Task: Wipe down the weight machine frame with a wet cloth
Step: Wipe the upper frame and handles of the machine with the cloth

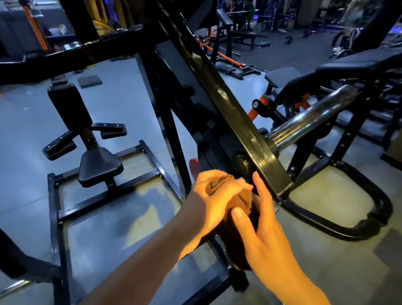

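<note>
Cloth (240,201) soft, limp, light: left hand (211,200) grips the wad, right hand (265,230) pinches it below the near bar (226,88).

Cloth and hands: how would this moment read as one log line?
left hand: grips brown cloth | right hand: holds cloth | cloth: bunched, below black frame arm | wiping: not visible

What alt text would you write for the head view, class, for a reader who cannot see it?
Two bare hands, the left hand and right hand, hold a bunched brown cloth just below the end of a slanted black frame bar of a gym weight machine. A chrome peg sticks out beside the bar, and a black padded seat stands to the left.
</note>
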Demonstrator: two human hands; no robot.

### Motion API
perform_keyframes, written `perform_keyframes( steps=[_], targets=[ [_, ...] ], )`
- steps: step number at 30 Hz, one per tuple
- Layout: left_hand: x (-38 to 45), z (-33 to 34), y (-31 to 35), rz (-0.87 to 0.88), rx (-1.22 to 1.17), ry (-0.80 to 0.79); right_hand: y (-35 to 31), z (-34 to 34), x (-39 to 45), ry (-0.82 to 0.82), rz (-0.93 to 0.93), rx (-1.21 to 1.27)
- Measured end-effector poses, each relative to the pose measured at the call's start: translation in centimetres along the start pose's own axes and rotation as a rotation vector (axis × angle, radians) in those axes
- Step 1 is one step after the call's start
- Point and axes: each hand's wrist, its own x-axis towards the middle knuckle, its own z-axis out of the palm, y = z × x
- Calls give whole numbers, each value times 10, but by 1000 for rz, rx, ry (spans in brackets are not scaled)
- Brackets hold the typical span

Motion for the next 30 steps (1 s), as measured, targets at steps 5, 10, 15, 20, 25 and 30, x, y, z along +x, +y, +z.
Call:
perform_keyframes(
  steps=[5, 10, 15, 20, 25, 30],
  targets=[
    [5, 0, -4, 131, 41, -93, 1, -4, -8, 57, 6, -1],
    [21, 3, -10, 462, 218, -11, -6, -11, -8, 314, -32, 88],
    [79, -29, 36, 880, 745, 412, 3, -54, 9, 612, -85, -137],
    [137, -40, 97, 975, 1197, 265, 15, -64, 21, 629, -305, -531],
    [166, -38, 112, 997, 1301, 216, 39, -54, 16, 487, -289, -621],
    [166, -35, 109, 1065, 1267, 279, 25, -52, 14, 534, -177, -638]
  ],
)
